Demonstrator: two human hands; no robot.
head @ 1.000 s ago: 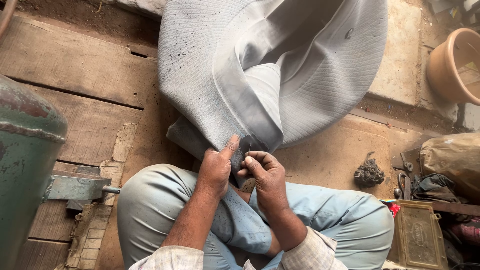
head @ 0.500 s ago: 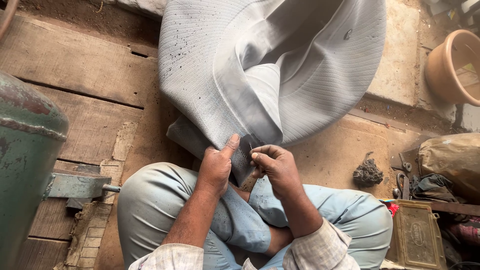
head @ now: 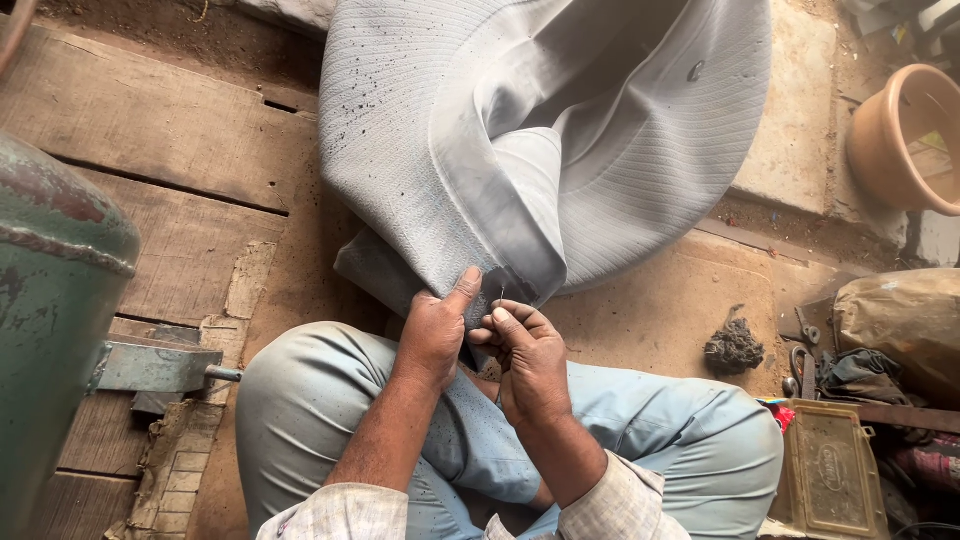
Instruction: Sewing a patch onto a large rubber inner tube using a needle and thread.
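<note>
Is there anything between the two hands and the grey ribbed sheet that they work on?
Nothing visible. The left hand pinches the edge of the grey ribbed sheet directly, and the right hand holds a thin needle at that same edge.

Green machine (head: 50,330) left; clay pot (head: 905,135) upper right; metal tin (head: 825,470), scissors (head: 800,368) lower right

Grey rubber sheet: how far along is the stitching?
No finished seam is visible on the grey rubber sheet. In hand: the left hand pinches its folded lower edge while the right hand holds a needle there. The rest of the edge looks unworked.
</note>
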